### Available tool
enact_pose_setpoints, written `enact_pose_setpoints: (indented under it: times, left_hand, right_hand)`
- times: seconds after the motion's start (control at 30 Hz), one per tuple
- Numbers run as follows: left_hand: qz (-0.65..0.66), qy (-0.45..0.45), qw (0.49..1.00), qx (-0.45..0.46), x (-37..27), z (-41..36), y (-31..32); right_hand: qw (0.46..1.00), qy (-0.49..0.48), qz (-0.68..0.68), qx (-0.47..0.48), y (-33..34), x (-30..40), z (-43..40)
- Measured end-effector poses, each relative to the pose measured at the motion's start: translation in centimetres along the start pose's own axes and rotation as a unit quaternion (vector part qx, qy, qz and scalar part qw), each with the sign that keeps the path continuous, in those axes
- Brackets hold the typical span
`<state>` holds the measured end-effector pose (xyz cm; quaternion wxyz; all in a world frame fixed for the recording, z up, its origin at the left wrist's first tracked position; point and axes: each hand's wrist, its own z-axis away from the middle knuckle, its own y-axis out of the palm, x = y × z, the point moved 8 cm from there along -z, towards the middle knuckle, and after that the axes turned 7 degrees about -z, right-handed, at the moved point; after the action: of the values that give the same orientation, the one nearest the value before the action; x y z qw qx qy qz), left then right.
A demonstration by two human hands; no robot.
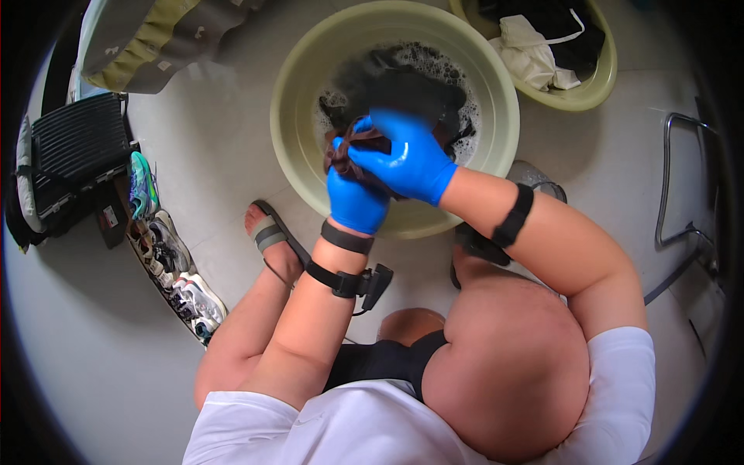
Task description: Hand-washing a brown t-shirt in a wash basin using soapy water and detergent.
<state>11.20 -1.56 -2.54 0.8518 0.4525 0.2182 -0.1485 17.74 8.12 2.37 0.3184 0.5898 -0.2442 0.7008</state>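
A large pale green plastic basin (290,133) stands on the floor before me, with dark sudsy water and dark cloth (401,87) soaking in it. Over its near side my left hand (357,197), in a blue rubber glove, grips a bunched dark brown cloth (347,158). Against the same cloth, from the right, presses my right hand (407,157), also blue-gloved, its fingers curled and partly blurred. Folds of the cloth show between the two hands; its lower part is hidden behind them.
A second green basin (601,87) at the upper right holds white and black clothes. Shoes (171,244) line a rack at the left, beside a black suitcase (81,145). Patterned fabric (163,40) hangs at the upper left. A metal tube frame (664,174) stands at the right.
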Motion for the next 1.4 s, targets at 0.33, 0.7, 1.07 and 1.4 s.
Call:
enact_pose_setpoints:
  times: [0.33,0.7,1.07,1.4]
  left_hand:
    - [-0.07,-0.018,0.992,-0.101,0.1,2.1,1.9]
    - [-0.015,-0.009,1.0,-0.021,-2.1,-1.5,-1.3]
    - [-0.067,0.018,0.997,0.036,0.8,1.4,6.4]
    - [0.026,-0.041,0.999,-0.007,1.6,1.5,4.8]
  right_hand:
    - [0.986,0.034,-0.115,-0.116,-11.9,-4.1,-4.0]
    - [0.802,0.17,-0.572,-0.027,-6.9,0.1,-0.7]
    - [0.975,0.037,-0.193,-0.104,-4.6,-4.0,-1.3]
    - [0.971,0.024,-0.229,-0.06,-4.8,-6.4,-3.0]
